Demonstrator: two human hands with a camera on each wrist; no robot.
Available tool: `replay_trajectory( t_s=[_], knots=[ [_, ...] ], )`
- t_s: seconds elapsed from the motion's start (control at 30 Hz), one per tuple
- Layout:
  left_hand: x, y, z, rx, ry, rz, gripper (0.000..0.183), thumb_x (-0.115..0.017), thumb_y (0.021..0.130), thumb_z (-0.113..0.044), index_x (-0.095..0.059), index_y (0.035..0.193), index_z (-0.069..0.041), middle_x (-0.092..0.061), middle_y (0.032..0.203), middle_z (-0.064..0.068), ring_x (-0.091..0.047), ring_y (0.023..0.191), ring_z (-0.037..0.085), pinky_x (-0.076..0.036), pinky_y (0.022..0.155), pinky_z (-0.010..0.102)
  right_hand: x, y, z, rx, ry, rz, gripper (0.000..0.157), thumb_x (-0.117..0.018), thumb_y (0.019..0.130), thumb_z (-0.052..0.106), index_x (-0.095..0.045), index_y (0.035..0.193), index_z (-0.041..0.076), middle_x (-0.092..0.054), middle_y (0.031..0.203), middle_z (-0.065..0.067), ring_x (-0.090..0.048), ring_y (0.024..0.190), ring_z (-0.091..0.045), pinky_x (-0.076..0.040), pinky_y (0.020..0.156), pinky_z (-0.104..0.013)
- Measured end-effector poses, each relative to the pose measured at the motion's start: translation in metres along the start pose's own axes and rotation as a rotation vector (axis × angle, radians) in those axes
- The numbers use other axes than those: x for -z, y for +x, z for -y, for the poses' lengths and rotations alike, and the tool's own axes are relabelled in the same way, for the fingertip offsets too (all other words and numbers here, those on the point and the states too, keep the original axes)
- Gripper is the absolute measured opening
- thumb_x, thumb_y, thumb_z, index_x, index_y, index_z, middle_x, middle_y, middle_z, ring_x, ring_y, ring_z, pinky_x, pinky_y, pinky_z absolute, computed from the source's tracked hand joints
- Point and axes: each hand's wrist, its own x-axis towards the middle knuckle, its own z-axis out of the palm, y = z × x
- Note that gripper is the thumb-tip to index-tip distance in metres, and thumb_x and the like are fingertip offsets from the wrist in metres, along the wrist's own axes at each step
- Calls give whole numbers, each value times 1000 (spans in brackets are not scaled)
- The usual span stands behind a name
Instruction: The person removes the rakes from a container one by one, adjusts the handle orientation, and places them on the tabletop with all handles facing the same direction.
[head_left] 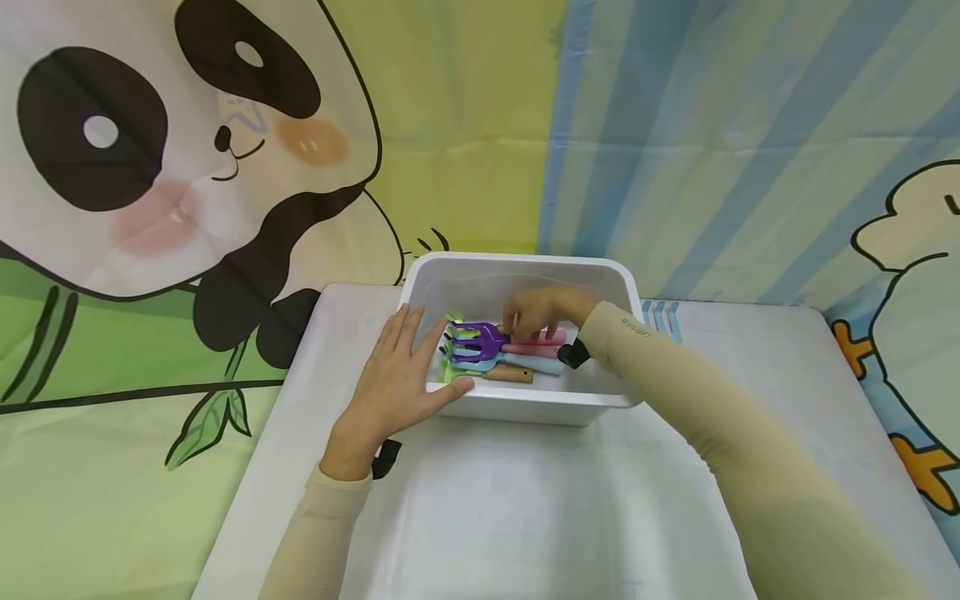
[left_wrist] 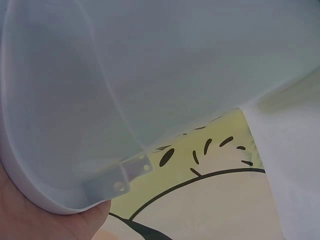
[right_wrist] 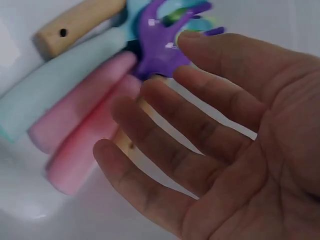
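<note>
A white plastic bin (head_left: pixel 525 410) holds several small garden tools. On top lies a purple hand fork (head_left: pixel 487 340), its tines pointing left. Beside it are pink handles (head_left: pixel 536 351), a light blue handle (head_left: pixel 532 363) and a wooden handle (head_left: pixel 510 374). My right hand (head_left: pixel 551 307) reaches inside, just over the fork's handle end; in the right wrist view its fingers (right_wrist: pixel 175 130) are spread and loosely bent, not wrapped around a tool. My left hand (head_left: pixel 397 379) rests on the bin's front left corner, fingers straight along the left side, thumb at the front rim.
The bin stands on a white-covered table (head_left: pixel 510 500), close to its back edge. Behind hangs a cloth with a printed panda (head_left: pixel 225 167) and blue stripes. Light blue stripes (head_left: pixel 663 321) show just right of the bin.
</note>
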Motion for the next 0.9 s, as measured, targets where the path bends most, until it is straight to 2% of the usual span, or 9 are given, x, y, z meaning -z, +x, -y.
replay_trajectory(
  t_s=[0.1,0.2,0.4,0.63,0.77,0.9],
  knots=[
    [1,0,0,-2,4,-7,99,-42,86,-82,-36,156,-11,-20,162,22,-3,151,36,-1,122,43,-5,7,-5,-4,-9,24,36,-61,96,11,-60,131,2,-57,123,-11,-56,108,-26,-57,85,-48],
    [2,0,0,-3,-2,-4,100,-42,86,-82,-36,156,-11,-19,162,22,-3,151,36,0,122,43,-8,11,-8,-18,-10,36,31,-62,97,13,-62,127,4,-56,121,-10,-55,107,-25,-56,88,-49],
    [3,1,-2,2,-2,12,101,-41,86,-83,-35,157,-11,-18,163,21,-2,152,35,0,122,44,-15,15,-7,-25,-9,71,29,-64,96,12,-63,124,3,-59,107,-8,-55,102,-23,-56,88,-49],
    [3,1,-1,6,0,16,101,-40,86,-83,-33,157,-11,-17,163,20,0,152,34,0,122,45,-27,23,-8,-68,-26,138,25,-66,95,14,-62,118,4,-54,78,-6,-57,79,-24,-56,82,-43],
    [3,1,-1,0,3,13,101,-40,86,-83,-34,157,-11,-17,163,21,-1,152,35,0,122,44,-34,28,-8,-82,-28,154,15,-67,94,13,-60,105,6,-49,72,-2,-53,74,-22,-55,78,-43],
    [2,1,-1,-1,1,16,101,-40,86,-83,-34,157,-11,-18,163,21,-1,152,34,0,122,43,-39,31,-10,-86,-27,174,14,-67,92,9,-56,100,7,-45,71,-2,-52,74,-22,-56,81,-44]
  ],
)
